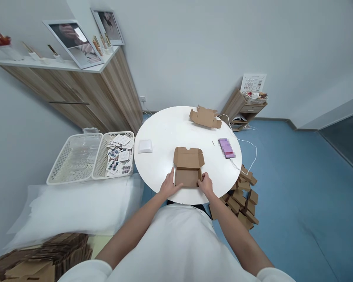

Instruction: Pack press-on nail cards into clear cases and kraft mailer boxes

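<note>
So there's a cardboard box (188, 177) sitting open on the near part of a round white table (164, 125), roughly in the middle side to side. Its lid is folded back toward the table's far side, flaps sticking out, and you can see the brown bottom inside.

Both hands are on it. The left hand (169, 185) has the near left corner, thumb and fingers spread pretty wide, thumb along the near edge and fingers up the left wall. The right hand (206, 183) has a much narrower grip, pinching the near right corner.

Toward the table's far edge, on the right, there's a partly folded cardboard piece (206, 117). By the left edge of the table is a small white packet (145, 146), and near the right edge a purple pixelated thing (226, 148) with a white cable (255, 150) by it.

Just left of the table is a white basket (97, 166) full of printed cards (117, 154), with a second basket (72, 181) of clear plastic beyond. Down on the floor, right of the table, is a messy pile of cardboard boxes (238, 201).
</note>
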Motion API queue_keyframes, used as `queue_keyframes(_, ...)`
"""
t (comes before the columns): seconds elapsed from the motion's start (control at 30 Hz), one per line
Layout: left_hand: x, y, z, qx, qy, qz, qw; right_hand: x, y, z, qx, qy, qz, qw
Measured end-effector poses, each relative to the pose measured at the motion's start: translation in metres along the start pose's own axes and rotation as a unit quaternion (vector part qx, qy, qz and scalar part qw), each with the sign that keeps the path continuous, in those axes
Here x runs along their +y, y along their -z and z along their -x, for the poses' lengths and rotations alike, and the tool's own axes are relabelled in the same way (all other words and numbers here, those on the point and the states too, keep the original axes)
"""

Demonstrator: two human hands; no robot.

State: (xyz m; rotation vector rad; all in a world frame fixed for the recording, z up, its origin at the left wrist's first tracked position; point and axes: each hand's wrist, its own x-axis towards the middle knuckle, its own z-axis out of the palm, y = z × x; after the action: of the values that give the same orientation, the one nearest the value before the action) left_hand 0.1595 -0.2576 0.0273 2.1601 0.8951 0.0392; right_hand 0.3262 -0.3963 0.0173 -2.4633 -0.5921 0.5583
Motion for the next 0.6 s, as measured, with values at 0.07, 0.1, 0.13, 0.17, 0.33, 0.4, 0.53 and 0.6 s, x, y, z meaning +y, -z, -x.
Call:
queue_keyframes(0.07, -0.006, -0.008, 0.003, 0.025, 0.011, 0.042, 0.999, 0.003, -0.002, 0.000, 0.002, -0.003, -0.004, 1.000)
queue_keyframes(0.1, -0.008, -0.011, 0.003, 0.026, 0.016, 0.057, 0.998, 0.004, -0.002, 0.000, 0.002, -0.004, -0.007, 1.000)
queue_keyframes(0.13, -0.010, -0.014, 0.003, 0.023, 0.018, 0.070, 0.997, 0.005, -0.002, 0.000, 0.001, -0.006, -0.011, 1.000)
queue_keyframes(0.17, -0.010, -0.015, 0.003, 0.020, 0.017, 0.081, 0.996, 0.005, -0.002, -0.001, 0.002, -0.008, -0.015, 1.000)
queue_keyframes(0.33, -0.005, -0.020, -0.002, 0.020, 0.023, 0.105, 0.994, 0.006, 0.005, -0.004, 0.006, -0.012, -0.026, 1.000)
queue_keyframes(0.4, 0.000, -0.021, -0.005, 0.012, 0.032, 0.105, 0.994, 0.007, 0.011, -0.006, 0.006, -0.013, -0.034, 0.999)
queue_keyframes(0.53, 0.010, -0.027, -0.013, 0.009, 0.043, 0.106, 0.993, 0.010, 0.024, -0.012, -0.004, -0.028, -0.066, 0.997)
queue_keyframes(0.6, 0.015, -0.030, -0.017, 0.016, 0.040, 0.108, 0.993, 0.013, 0.031, -0.016, -0.019, -0.037, -0.080, 0.996)
